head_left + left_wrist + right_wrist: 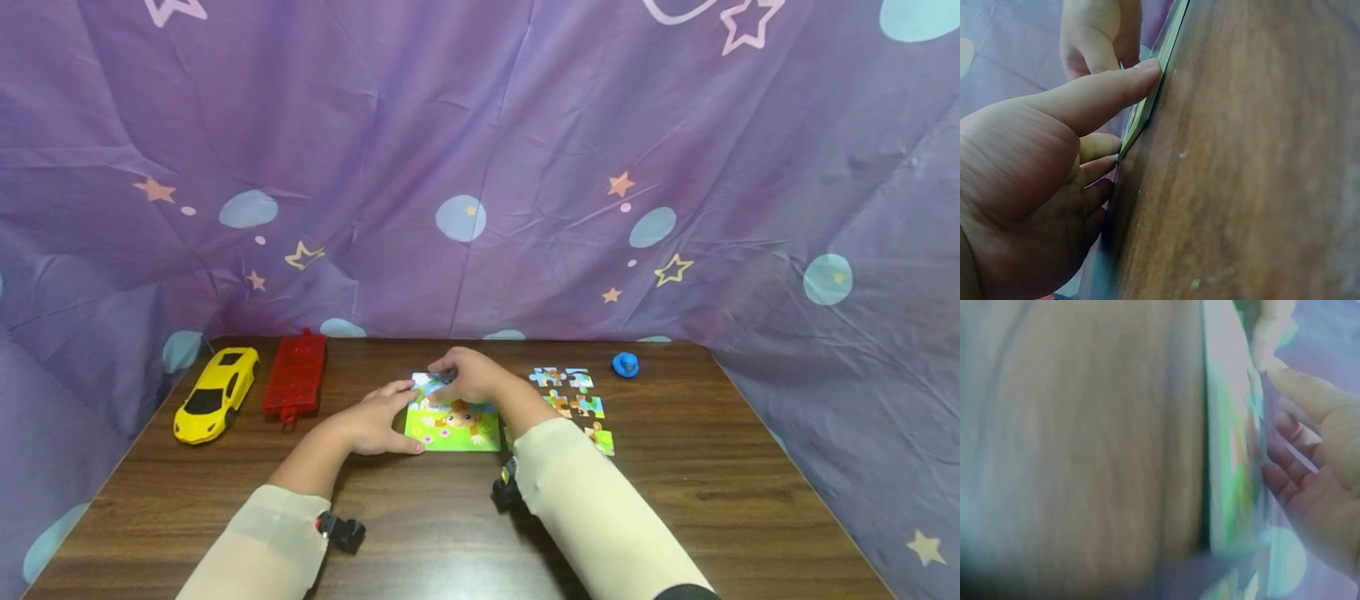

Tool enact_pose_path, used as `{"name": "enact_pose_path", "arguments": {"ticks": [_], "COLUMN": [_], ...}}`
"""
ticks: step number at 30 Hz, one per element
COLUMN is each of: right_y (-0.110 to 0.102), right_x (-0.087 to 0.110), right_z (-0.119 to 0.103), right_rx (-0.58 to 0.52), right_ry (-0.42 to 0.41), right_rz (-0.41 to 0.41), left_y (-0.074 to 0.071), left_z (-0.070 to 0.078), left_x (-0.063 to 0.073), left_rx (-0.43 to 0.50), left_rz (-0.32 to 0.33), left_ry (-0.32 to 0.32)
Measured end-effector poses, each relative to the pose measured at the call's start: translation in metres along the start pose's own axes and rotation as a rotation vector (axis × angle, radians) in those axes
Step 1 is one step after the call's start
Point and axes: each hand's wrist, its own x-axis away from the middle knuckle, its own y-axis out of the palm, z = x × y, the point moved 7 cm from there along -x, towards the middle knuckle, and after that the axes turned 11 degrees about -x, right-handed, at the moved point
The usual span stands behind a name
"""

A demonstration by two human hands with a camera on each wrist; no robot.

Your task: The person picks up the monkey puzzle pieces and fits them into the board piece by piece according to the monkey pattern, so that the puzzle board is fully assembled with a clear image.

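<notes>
A picture puzzle board with a monkey on green grass lies on the wooden table between both hands. My left hand braces its left side, thumb at the near left corner and fingers along the edge. In the left wrist view, that thumb touches the board's near edge. Above the board's upper part, my right hand reaches in with thumb and forefinger apart, nothing visible between them. Its fingers are at the board's surface in the blurred right wrist view. Loose puzzle pieces lie to the right, partly behind the right forearm.
A yellow toy car and a red toy trailer stand at the back left of the table. Near the back right sits a small blue toy. A purple patterned cloth hangs behind the table.
</notes>
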Motion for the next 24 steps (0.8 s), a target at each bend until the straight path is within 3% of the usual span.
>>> {"name": "enact_pose_path", "arguments": {"ticks": [8,17,24], "right_y": [-0.041,-0.092,-0.111], "right_x": [0.029,0.06,0.082], "right_z": [0.018,0.055,0.085], "right_rx": [-0.066,-0.08,-0.063], "right_ry": [-0.002,-0.005,0.051], "right_rz": [0.078,0.166,0.187], "left_y": [0.001,-0.001,-0.001], "left_z": [0.001,0.002,0.003], "left_x": [-0.001,-0.001,0.001], "left_rx": [-0.01,-0.017,-0.023], "left_rz": [0.007,0.018,0.021], "left_ry": [0.003,0.004,0.0]}}
